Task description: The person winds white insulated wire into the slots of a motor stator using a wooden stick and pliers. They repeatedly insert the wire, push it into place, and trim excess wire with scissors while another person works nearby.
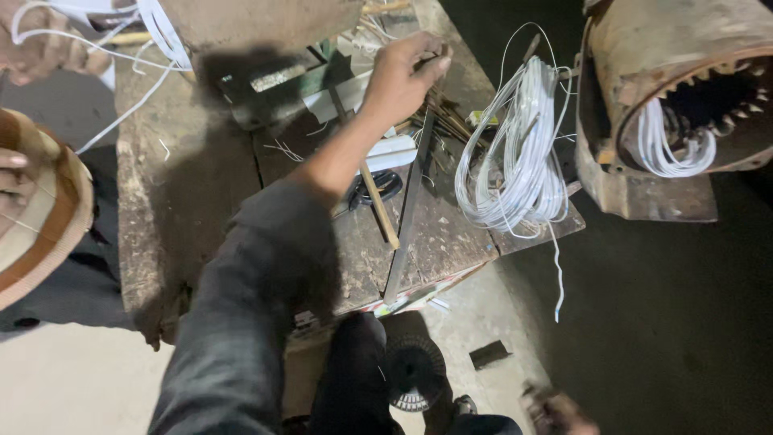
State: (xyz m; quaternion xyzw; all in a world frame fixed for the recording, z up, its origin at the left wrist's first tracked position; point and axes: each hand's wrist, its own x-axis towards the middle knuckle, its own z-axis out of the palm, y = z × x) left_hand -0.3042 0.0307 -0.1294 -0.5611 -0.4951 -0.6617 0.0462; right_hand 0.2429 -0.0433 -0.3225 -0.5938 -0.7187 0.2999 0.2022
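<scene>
Worn wooden bench [193,201]: white wire coil [519,153], sticks [443,113], perhaps scissors [378,187].

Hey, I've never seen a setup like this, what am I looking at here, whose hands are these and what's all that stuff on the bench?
This is one picture from a camera worn on a person's head, looking down. The arm in the dark sleeve is theirs; by its angle it seems to be the left hand, reaching into a pile of thin sticks on a worn wooden workbench. Their other hand is out of view. Beside the sticks lie a bundle of white wire, a long metal strip and black scissors. At right stands a rusty motor housing with white wire loops inside. The hands at the left edge belong to another person.
</scene>
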